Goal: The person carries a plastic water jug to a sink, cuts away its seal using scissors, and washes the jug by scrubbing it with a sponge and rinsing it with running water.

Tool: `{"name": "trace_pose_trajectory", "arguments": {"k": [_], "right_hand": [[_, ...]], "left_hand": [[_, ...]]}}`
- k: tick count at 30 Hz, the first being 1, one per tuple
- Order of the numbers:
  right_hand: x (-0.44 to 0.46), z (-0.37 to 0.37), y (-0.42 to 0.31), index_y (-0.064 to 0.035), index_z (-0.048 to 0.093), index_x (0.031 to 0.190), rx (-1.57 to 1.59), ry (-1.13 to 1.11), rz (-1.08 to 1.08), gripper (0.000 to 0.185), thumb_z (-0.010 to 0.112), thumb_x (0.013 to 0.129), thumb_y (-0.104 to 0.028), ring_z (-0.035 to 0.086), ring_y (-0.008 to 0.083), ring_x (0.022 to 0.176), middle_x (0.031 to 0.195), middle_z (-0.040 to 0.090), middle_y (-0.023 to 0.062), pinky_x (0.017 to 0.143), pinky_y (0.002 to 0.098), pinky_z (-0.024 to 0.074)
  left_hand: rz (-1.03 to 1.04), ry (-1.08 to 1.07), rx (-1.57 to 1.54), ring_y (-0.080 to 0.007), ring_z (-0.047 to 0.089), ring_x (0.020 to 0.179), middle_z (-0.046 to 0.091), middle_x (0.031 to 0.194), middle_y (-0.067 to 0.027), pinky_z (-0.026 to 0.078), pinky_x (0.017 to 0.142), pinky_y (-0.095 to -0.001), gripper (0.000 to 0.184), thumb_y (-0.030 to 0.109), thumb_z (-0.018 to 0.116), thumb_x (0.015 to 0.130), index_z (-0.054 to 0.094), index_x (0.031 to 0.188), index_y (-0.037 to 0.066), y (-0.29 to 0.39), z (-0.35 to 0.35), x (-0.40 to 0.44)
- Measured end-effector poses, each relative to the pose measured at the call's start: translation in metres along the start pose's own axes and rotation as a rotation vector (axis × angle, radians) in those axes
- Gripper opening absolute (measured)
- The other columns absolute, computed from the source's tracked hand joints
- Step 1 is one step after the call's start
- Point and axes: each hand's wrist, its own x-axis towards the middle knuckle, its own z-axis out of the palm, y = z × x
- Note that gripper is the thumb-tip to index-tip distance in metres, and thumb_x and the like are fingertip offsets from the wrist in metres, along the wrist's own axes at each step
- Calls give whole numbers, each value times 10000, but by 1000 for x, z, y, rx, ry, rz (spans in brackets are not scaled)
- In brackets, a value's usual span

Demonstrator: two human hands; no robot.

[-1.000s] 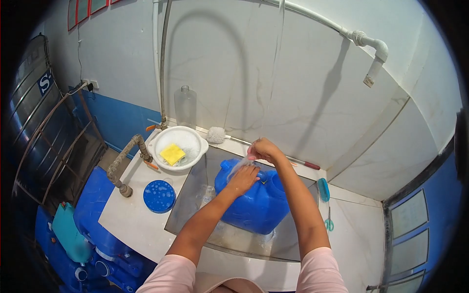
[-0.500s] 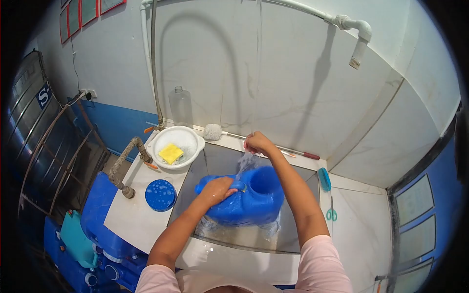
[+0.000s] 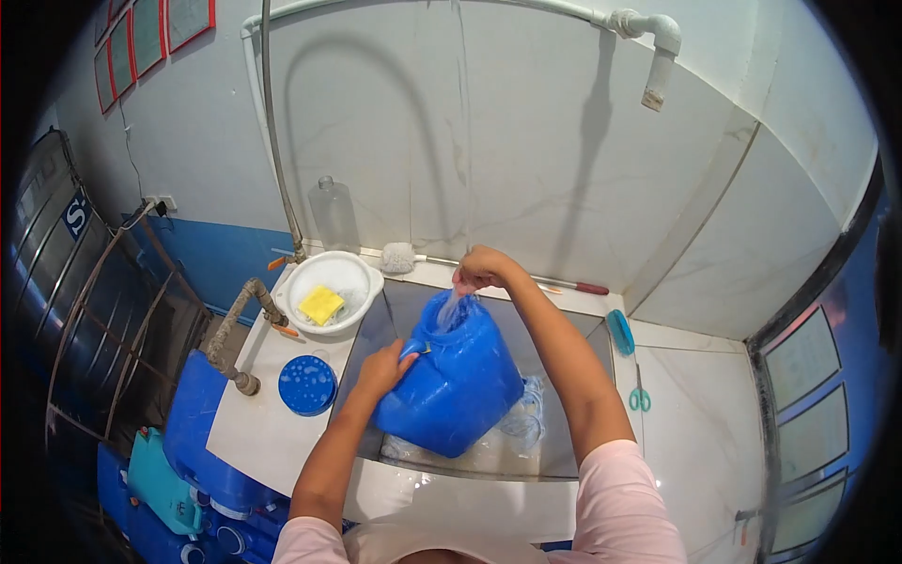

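Note:
A large blue plastic jug (image 3: 456, 385) stands tilted in the sink (image 3: 554, 367), its wide round mouth facing up and back. My left hand (image 3: 383, 368) is closed round the jug's handle on its left side. Just above the mouth, my right hand (image 3: 481, 269) has its fingers curled together. A clear line, either water or a see-through hose, comes down the wall to that hand, and water (image 3: 451, 308) pours from below it into the jug. What the fingers hold is hidden. Some whitish, wet material (image 3: 526, 414) lies on the sink bottom beside the jug.
Left of the sink are a white basin (image 3: 366, 299) with a yellow sponge (image 3: 320, 305) and a blue lid (image 3: 307, 384). Behind lie a long-handled brush (image 3: 398, 258) and a clear bottle (image 3: 334, 214). A teal brush (image 3: 620, 333) and scissors (image 3: 640, 399) lie right. Several jugs stand lower left.
The jug has turned and tipped so its mouth now sits under my right hand. My left hand moved slightly left with the handle. Water now enters the mouth instead of hitting the outside.

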Motion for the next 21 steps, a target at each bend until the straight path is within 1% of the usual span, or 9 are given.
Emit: {"name": "trace_pose_trajectory", "arguments": {"k": [2,3,6,10,12,14,16,19,21], "right_hand": [[-2,0,-6,70,597,774,12,-2,7,89,519,758,30,642,241,612,709,603,145,558,288,562],[-7,2,-11,72,592,762,87,16,4,88,514,757,32,638,242,606,701,594,138,555,296,563],[-11,4,-9,75,584,735,185,79,-46,101,493,744,32,624,245,589,701,579,140,545,308,560],[-1,7,9,80,606,756,154,110,-129,148,500,700,-6,628,223,613,691,592,141,533,299,537],[11,7,30,74,632,780,-663,119,-288,205,512,715,-80,640,263,662,747,621,190,614,351,534],[-2,24,61,66,615,949,-892,157,-265,326,534,728,-158,634,321,790,908,625,230,737,393,503],[-30,49,78,31,538,1131,-1080,10,-313,453,551,755,-222,587,339,913,973,606,205,802,405,458],[-51,73,110,-2,513,1183,-1120,318,-725,514,578,757,-282,557,293,878,905,577,161,748,403,425],[-51,69,124,-39,522,1188,-1097,415,-937,535,589,759,-351,540,262,821,839,555,120,704,389,391]], "left_hand": [[328,280,115,-397,578,804,602,850,-212,454,684,-476,425,402,511,870,531,999,-3,4,20,29],[342,283,110,-397,578,804,602,850,-212,454,684,-476,425,402,511,870,531,999,-3,7,27,43],[406,249,162,-362,575,834,592,868,-188,462,697,-449,443,438,484,872,542,987,13,30,35,72],[353,-97,210,-382,598,806,614,868,-230,464,703,-477,544,531,444,853,569,911,5,64,6,78],[363,-221,282,-392,600,779,612,837,-242,465,693,-484,569,543,424,857,566,904,-6,72,1,73],[256,-145,222,-421,592,752,598,794,-273,464,687,-495,542,491,377,895,567,870,-16,75,9,58],[173,-75,126,-424,590,770,596,803,-280,464,695,-494,516,449,359,909,568,852,-19,61,39,51],[77,9,-122,-448,569,814,594,828,-282,450,721,-508,448,315,304,936,582,846,-25,65,46,26],[183,99,-232,-355,606,773,618,806,-226,465,696,-437,423,304,327,932,594,880,-21,42,68,15]]}}
